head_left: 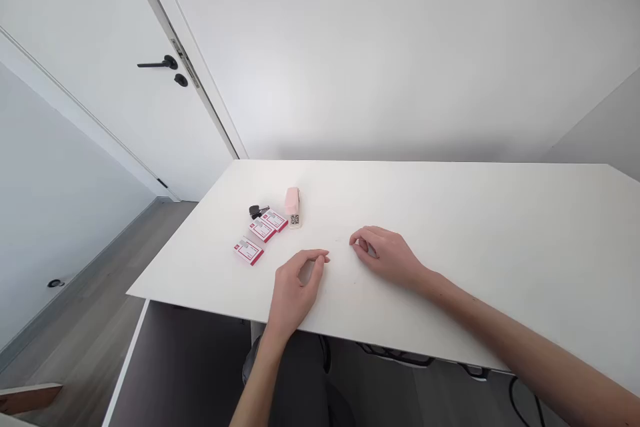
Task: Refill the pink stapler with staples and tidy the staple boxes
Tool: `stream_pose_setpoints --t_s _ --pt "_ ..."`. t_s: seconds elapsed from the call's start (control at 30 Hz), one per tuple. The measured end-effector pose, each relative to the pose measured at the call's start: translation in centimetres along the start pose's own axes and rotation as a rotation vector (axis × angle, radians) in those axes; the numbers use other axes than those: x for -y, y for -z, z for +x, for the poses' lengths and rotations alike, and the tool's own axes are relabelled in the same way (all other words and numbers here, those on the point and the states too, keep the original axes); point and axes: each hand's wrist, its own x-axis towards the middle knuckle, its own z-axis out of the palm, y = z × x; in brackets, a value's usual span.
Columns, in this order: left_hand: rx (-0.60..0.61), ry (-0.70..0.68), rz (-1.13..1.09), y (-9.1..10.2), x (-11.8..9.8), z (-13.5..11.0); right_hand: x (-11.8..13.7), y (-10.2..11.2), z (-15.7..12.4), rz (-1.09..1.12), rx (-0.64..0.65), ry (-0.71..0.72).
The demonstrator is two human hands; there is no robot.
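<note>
Low-centre, my left hand (294, 291) and right hand (393, 257) seem idle, fingertips nearly together on nothing visible; reaching the stapler (292, 201), left of centre, would need fingers spread.

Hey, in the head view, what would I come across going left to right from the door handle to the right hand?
Black door handle, the red-and-white box nearest the table's front edge, pink stapler, right hand.

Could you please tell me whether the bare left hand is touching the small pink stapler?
Apart: the head view plainly shows white tabletop between the bare left hand and the small pink stapler.
</note>
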Motion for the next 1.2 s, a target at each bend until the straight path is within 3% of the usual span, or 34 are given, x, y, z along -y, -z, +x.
stream_pose_setpoints --t_s 0.17,0.27,0.37,0.57,0.67,0.83,1.0,1.2 --pt "-0.209 -0.140 0.129 0.7 0.6 0.4 -0.1 -0.1 0.0 0.002 -0.004 0.007" --pt "-0.333 -0.274 0.311 2.4 1.8 1.2 -0.1 -0.1 -0.1 0.007 -0.006 0.008" --pt "-0.416 -0.304 0.470 4.9 3.2 2.5 0.0 -0.1 -0.1 0.007 -0.002 0.004" --pt "-0.392 -0.236 0.643 8.0 5.2 4.4 0.0 0.0 -0.1 0.005 0.003 -0.002" --pt "-0.336 -0.231 0.686 7.7 5.4 4.7 -0.1 0.0 -0.1 0.000 0.004 0.001" --pt "-0.281 -0.284 0.722 5.6 4.7 5.6 -0.1 0.1 -0.1 -0.004 0.014 -0.005" --pt "-0.256 -0.273 0.753 3.3 3.4 8.3 -0.3 -0.1 0.0 -0.001 0.008 0.009" --pt "-0.240 -0.214 0.791 1.9 2.9 11.1 -0.5 -0.3 0.1 0.014 -0.016 0.036"
